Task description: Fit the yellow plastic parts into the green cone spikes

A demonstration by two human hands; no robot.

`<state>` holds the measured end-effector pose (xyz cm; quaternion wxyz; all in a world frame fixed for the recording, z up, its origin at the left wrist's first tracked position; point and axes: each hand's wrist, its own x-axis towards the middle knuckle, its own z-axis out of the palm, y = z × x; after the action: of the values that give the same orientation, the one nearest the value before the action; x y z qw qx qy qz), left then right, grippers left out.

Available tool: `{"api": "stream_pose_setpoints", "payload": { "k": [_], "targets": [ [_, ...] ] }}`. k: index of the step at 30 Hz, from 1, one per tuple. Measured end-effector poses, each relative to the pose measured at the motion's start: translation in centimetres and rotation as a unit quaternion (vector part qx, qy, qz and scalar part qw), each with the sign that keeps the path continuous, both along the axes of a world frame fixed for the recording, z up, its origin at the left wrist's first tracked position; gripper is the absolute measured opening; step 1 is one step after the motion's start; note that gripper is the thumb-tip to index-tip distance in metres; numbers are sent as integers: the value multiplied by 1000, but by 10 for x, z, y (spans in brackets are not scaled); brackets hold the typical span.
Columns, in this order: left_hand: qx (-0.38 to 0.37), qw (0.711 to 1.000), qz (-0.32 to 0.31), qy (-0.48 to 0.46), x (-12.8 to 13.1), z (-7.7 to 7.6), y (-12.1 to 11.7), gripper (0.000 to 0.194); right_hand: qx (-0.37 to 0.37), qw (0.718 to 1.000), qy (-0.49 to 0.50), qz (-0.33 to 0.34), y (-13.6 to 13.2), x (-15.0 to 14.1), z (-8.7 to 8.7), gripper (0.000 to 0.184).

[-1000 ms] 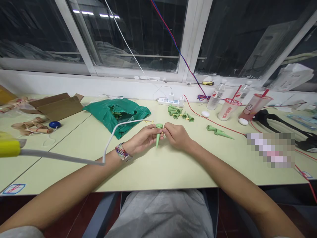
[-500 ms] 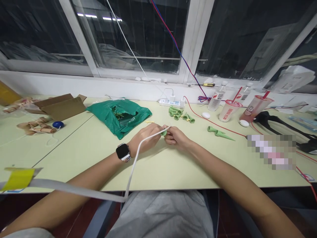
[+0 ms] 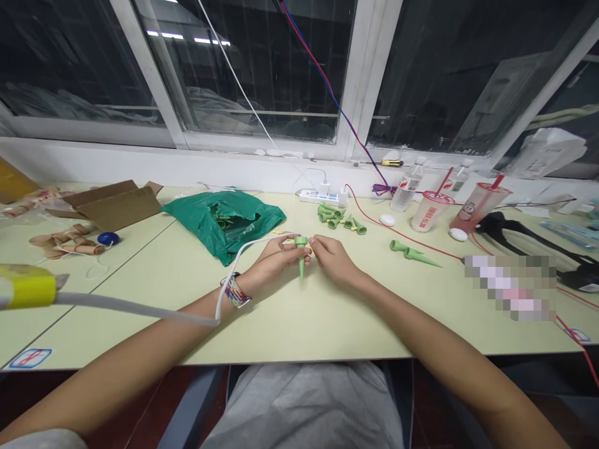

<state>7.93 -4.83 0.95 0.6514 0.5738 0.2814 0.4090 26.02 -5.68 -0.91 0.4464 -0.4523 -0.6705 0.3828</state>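
- The left hand (image 3: 274, 259) and right hand (image 3: 334, 259) were together above the middle of the table, with the left fingers closed on the wide end of a green plastic spike (image 3: 301, 259). Its tip pointed down towards the near edge. I could not tell whether the right fingertips touched it.
- The spike hung just clear of the pale green table (image 3: 327, 330). A loosened pinch could have dropped it, and its tapered shape could have let it roll.
- A white cable (image 3: 236, 265) lay over the left wrist, running left to a yellow-wrapped object (image 3: 28, 287). Its pull could have jerked the left hand or snagged the spike.
- On the far side, a cluster of green cones (image 3: 332, 216) sat just near a power strip (image 3: 321, 197). A careless reach could have scattered them.
- To the right, a red wire (image 3: 412, 240) ran just beyond two more green spikes (image 3: 412, 252). A reaching hand could have caught it and dragged them.
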Motion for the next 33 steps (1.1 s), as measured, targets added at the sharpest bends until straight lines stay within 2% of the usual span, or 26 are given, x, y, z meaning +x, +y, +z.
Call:
{"api": "stream_pose_setpoints", "payload": {
  "k": [2,4,6,8,12,15,19,24,27,30,33],
  "targets": [
    [-43,999,-13,-22,0,-2,0,34,112,987,-115,-18,-4,3,2,31],
    [-61,998,-3,-29,0,-4,-1,38,169,967,-187,-23,-6,4,3,28],
    [-34,999,18,-23,0,-4,-2,46,165,968,-188,-16,-8,3,3,30],
    [23,999,45,-4,1,-2,-2,52,141,981,-135,-6,-8,1,3,34],
    [114,986,105,54,3,1,-2,55,78,997,-17,-6,-8,-6,2,44],
    [143,980,115,76,4,1,0,54,47,999,20,-12,-8,-9,0,46],
    [93,991,72,59,1,-1,2,52,82,996,-1,-35,-8,-10,-2,44],
    [17,998,-35,49,0,-3,1,30,80,996,-4,-46,-11,-10,0,41],
    [-5,997,-58,50,3,-4,-2,34,81,996,-21,-37,-12,-11,-1,41],
    [-14,995,-82,62,6,-3,-5,42,114,989,-53,-77,-12,-13,-5,42],
    [9,992,-101,69,9,0,-8,48,102,990,-18,-93,-9,-14,-9,46]
  ]
}}
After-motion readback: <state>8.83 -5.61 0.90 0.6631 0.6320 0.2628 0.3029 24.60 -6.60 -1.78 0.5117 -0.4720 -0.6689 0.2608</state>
